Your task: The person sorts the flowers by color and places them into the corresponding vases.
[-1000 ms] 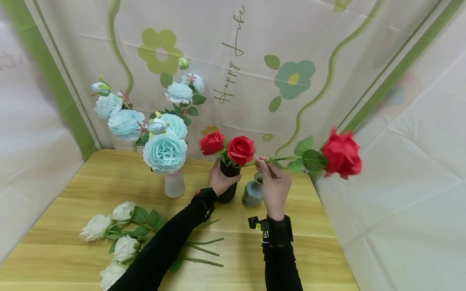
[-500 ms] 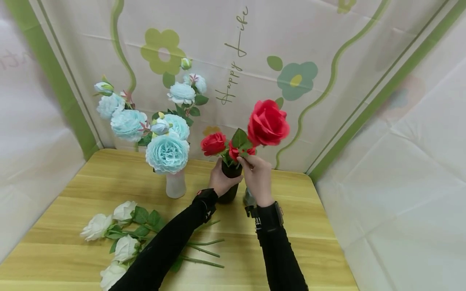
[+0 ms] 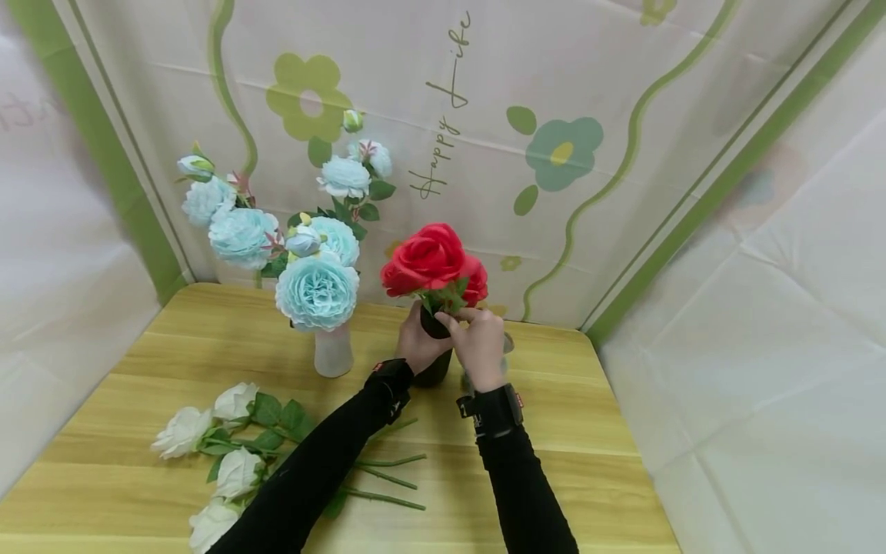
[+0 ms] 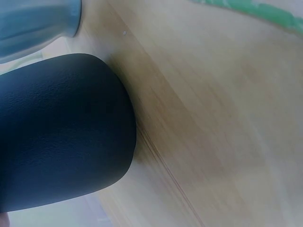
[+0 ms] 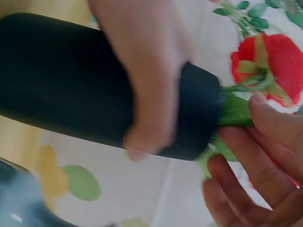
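Observation:
My left hand (image 3: 417,345) grips the upper part of a black vase (image 3: 433,374), which stands upright on the table. Red roses rise from its mouth, with one large red rose (image 3: 431,252) in front, overlapping the others. At the rim, the fingers and thumb of my right hand (image 3: 481,348) pinch that rose's stem among green leaves (image 5: 235,109). How deep the stem sits inside the vase is hidden. In the left wrist view the vase's black base (image 4: 71,127) meets the wood.
Just right of the black vase, a blue-grey vase (image 5: 21,198) is partly hidden behind my right hand. A white vase (image 3: 334,354) with pale blue flowers (image 3: 317,292) stands to the left. White roses (image 3: 183,432) lie at front left, stems (image 3: 388,500) pointing right. A printed cloth (image 3: 477,69) hangs behind.
My right hand has brought the large red rose from the right, turned it upright and lowered it to the black vase. The left hand keeps its grip.

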Available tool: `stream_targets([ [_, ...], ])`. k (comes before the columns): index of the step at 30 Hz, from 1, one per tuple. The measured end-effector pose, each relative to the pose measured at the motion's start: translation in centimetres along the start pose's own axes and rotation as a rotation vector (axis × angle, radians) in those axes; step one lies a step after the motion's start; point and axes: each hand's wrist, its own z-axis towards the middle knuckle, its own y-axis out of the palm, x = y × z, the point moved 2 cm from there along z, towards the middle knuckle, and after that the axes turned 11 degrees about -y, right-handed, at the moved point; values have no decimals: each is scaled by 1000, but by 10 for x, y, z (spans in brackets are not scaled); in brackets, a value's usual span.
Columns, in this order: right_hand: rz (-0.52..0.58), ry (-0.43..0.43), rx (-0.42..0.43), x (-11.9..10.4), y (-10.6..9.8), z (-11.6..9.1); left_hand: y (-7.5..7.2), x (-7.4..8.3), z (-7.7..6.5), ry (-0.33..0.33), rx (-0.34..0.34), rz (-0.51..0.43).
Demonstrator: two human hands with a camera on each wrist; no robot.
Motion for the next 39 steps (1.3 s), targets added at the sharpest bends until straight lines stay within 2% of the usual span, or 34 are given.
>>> stream_targets([
  [1,3,8,7,2,3,-2,0,-1,0,-7,-4,-5],
  [2,6,15,19,5,5,-4,0,1,1,-11,11,29],
  [3,13,14,31,7,8,-6,0,4,0,-5,70,187],
  [4,17,14,45,8,10,-8,0,7,0,0,105,269],
  [5,26,9,64,10,12,-11,1,16,-2,-30,130,354],
  [8,45,29,111,12,14,-21,0,23,-2,-30,166,443],
  [13,154,123,159,11,12,-41,-2,25,-3,-58,177,412],
  [17,218,120,210,17,13,-53,-2,26,-3,-84,169,406],
  [20,247,144,201,16,7,-58,-2,26,-3,-99,163,405],
  [21,249,177,180,10,1,-57,-2,25,-3,-107,167,402],
  [24,257,222,155,7,-7,-62,-2,25,-2,-128,180,405],
  [27,265,239,138,2,-13,-74,-3,23,-3,-145,189,403],
  [29,249,221,108,-4,-15,-86,-4,23,-2,-156,183,411],
  [32,239,157,15,-14,-13,-107,-5,25,0,-154,165,409],
  [37,241,53,-267,-35,-4,-146,-6,30,0,-209,150,413],
  [39,209,-9,-399,-44,0,-159,-6,31,-2,-236,141,399],
])
